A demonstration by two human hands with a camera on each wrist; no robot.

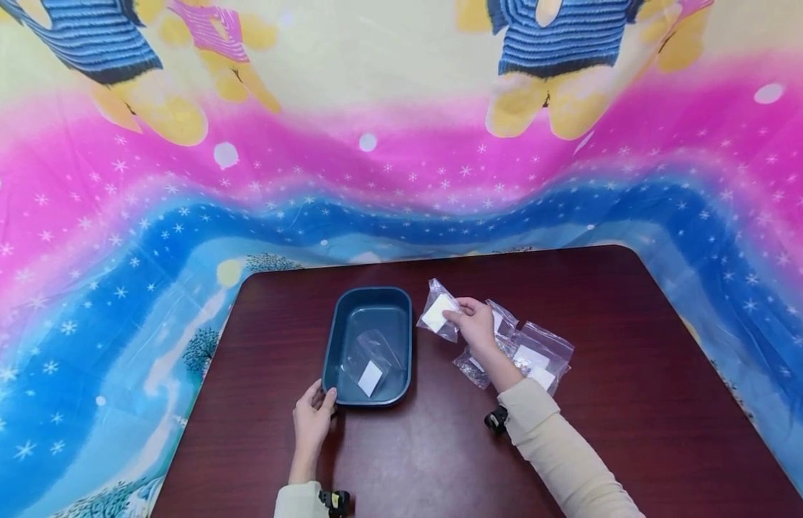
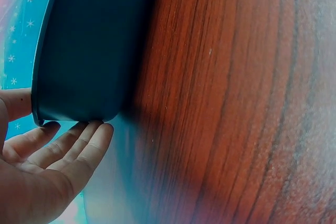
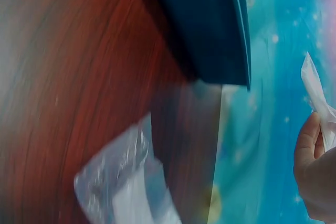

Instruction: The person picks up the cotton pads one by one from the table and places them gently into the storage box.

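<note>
A dark blue tub stands on the dark wood table, and one clear bag with a white pad lies inside it. My left hand touches the tub's near left corner with straight fingers against the tub wall. My right hand pinches a clear plastic bag holding a white pad, lifted just right of the tub. The right wrist view shows the tub's side, my fingers on the bag edge, and another bag on the table.
Several more clear bags with white pads lie in a heap on the table under and right of my right wrist. A bright patterned cloth hangs behind and around the table. The table's far edge is close behind the tub.
</note>
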